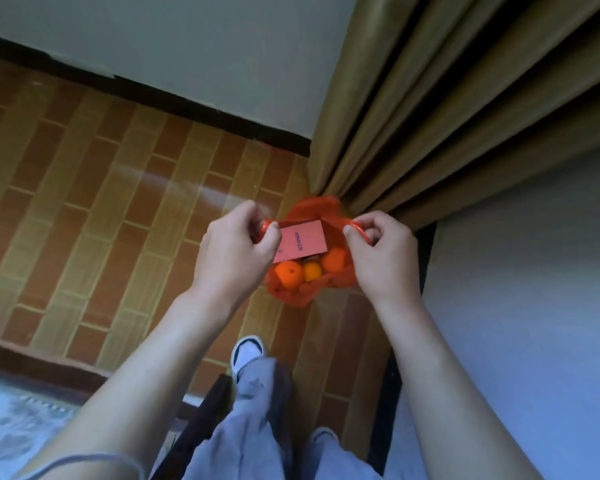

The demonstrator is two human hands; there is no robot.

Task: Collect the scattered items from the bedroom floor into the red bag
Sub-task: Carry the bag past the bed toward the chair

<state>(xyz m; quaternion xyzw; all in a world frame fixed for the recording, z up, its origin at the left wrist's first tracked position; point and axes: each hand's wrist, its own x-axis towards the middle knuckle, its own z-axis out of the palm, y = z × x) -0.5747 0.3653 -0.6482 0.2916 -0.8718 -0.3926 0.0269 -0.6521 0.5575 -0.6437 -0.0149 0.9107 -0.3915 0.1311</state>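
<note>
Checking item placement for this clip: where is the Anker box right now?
In the head view, centre frame, the Anker box sits inside the red bag, above the oranges, between the left hand and right hand.

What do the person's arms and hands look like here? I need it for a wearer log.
Both forearms are bare, with no watch, rings or gloves on the left hand or right hand. A grey sleeve edge shows near the left elbow. Nails look short and unpainted.

Open red bag holding oranges
</note>
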